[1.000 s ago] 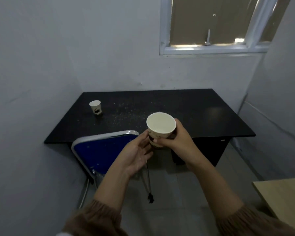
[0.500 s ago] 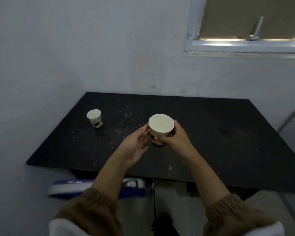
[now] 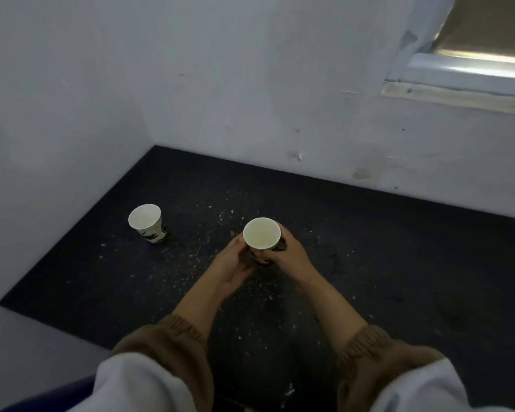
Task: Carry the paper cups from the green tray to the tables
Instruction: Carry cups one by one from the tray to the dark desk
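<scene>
At nine o'clock on the black, white-flecked rectangular table [image 3: 399, 257], a white paper cup with dark print [image 3: 148, 223] stands upright, well apart from the hands. Toward the centre, the left hand [image 3: 231, 267] lies open, palm turned to the right, its fingers loosely spread and touching the lower left side of a second white paper cup with dark print [image 3: 261, 237]. At three o'clock of that cup, the right hand [image 3: 289, 252] wraps its fingers around the wall, holding it upright, low over the tabletop; whether its base touches cannot be told. Brown knit cuffs [image 3: 179, 331] cover both wrists.
</scene>
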